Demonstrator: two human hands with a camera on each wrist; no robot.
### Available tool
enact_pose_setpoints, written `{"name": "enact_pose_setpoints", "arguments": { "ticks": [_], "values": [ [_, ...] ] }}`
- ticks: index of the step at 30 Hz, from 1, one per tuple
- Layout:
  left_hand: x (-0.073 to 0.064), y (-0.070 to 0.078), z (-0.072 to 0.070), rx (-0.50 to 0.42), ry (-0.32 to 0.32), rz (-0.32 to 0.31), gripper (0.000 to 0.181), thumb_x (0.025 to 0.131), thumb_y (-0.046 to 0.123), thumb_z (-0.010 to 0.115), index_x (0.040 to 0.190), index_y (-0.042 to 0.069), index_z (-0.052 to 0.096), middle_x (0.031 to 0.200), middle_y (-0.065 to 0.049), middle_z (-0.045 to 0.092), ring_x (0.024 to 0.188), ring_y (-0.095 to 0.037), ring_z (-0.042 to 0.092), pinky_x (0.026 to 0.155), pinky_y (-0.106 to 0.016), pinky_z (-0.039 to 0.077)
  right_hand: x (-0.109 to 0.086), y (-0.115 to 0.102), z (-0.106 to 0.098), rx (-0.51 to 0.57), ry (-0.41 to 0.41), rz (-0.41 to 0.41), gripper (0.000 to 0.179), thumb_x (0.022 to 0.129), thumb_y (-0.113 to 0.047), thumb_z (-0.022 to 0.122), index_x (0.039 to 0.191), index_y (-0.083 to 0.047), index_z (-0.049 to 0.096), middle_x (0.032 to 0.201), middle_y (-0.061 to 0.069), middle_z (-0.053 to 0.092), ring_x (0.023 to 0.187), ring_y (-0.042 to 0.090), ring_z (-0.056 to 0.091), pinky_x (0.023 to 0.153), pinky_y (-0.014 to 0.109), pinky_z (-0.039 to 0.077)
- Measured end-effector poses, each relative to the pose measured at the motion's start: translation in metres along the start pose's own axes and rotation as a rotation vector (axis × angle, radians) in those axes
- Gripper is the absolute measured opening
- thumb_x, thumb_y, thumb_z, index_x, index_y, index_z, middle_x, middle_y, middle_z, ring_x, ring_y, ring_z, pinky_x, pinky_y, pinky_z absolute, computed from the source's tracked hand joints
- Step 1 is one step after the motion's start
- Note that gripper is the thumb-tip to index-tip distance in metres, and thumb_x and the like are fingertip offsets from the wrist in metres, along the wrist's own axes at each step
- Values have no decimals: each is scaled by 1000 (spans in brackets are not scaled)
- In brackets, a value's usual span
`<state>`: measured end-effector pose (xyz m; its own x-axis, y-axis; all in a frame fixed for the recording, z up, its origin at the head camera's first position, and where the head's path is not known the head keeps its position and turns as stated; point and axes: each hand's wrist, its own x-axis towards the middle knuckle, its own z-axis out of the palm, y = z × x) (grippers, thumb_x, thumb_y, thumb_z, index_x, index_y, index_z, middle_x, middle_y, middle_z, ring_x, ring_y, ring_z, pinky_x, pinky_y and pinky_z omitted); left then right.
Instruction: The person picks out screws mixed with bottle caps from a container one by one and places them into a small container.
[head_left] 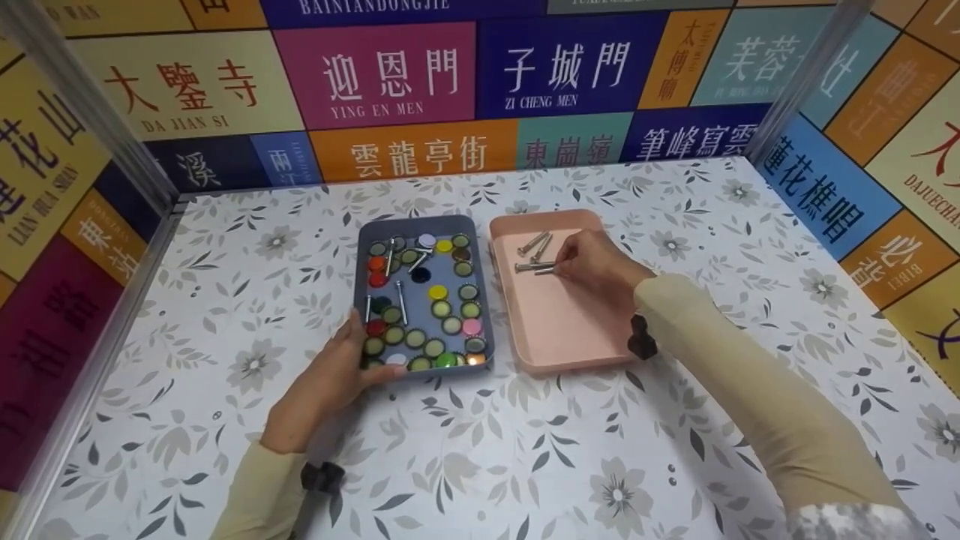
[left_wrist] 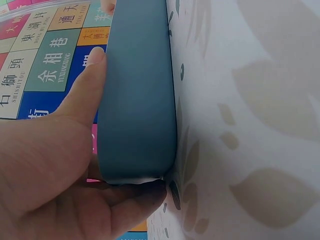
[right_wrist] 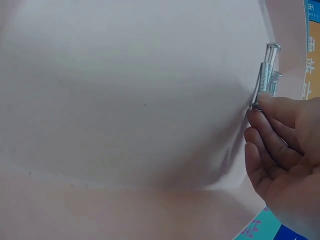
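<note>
In the head view a blue-grey tray [head_left: 427, 217] stands on the table, with many bottle caps and several metal screws in it. My left hand [head_left: 330, 379] holds its near left corner, the thumb along the near rim and the fingers at the left side. The left wrist view shows this hand [left_wrist: 75, 160] around the tray's wall [left_wrist: 137, 95]. Over the far part of a pink tray [head_left: 570, 330], my right hand [head_left: 592, 259] pinches a screw [head_left: 545, 271] between thumb and fingertips. Beside it lie more screws [head_left: 532, 244], seen also in the right wrist view [right_wrist: 272, 50].
The two trays stand side by side, a narrow gap between them. Under them is a white table covering [head_left: 262, 450] with grey flowers and leaves. Colourful panels with printed signs [head_left: 375, 71] enclose the back and both sides.
</note>
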<state>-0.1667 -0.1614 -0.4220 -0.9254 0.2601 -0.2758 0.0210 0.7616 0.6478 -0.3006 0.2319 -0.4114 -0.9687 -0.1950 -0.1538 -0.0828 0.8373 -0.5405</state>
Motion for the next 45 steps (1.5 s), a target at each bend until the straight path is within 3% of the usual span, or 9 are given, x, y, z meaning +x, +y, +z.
{"name": "enact_pose_setpoints", "arguments": {
  "ticks": [9,16,21,25,35,41,45],
  "values": [
    [2,-1,-1,-6,-13,-4,120,89,49,71,156,-2,-13,167,-28,2,154,-43,12,125,-55,17,0,-6,1,0,6,43,15,90,-9,72,100,1,73,96,13,72,86,19,59,81,29,47],
    [1,-3,0,1,-16,4,122,88,50,71,156,-2,-15,166,-28,3,154,-43,14,125,-55,17,2,-16,1,-16,62,19,16,93,-9,68,101,4,73,99,17,72,90,23,61,86,36,49],
    [0,-3,-1,-1,-17,-3,122,88,52,70,156,-1,-15,166,-29,2,153,-44,15,124,-56,18,4,-27,5,-32,94,-12,16,93,-12,69,97,3,74,97,17,74,85,21,60,75,28,46],
    [0,-2,-1,2,-18,-12,121,88,51,70,156,-1,-16,166,-28,1,154,-45,13,125,-56,17,6,-39,8,6,69,-16,16,94,-13,68,101,0,75,101,16,75,83,18,59,69,23,44],
    [0,-1,-1,1,-17,-13,122,88,52,70,156,-1,-15,166,-28,0,154,-45,12,124,-56,17,8,-62,17,25,56,-97,19,97,-14,64,103,1,73,103,17,73,86,20,63,75,30,51],
    [0,0,-1,12,-7,3,118,90,49,70,156,-5,-12,166,-30,3,153,-45,13,124,-55,19,9,-72,20,91,10,-57,17,98,-14,63,104,-1,73,105,16,73,92,27,67,70,25,52],
    [1,0,-1,19,-11,-4,118,90,48,70,156,-5,-12,166,-30,3,153,-45,13,124,-55,20,9,-78,20,76,11,-69,17,99,-13,62,104,-3,74,106,14,74,86,22,66,67,24,50]
  ]
}}
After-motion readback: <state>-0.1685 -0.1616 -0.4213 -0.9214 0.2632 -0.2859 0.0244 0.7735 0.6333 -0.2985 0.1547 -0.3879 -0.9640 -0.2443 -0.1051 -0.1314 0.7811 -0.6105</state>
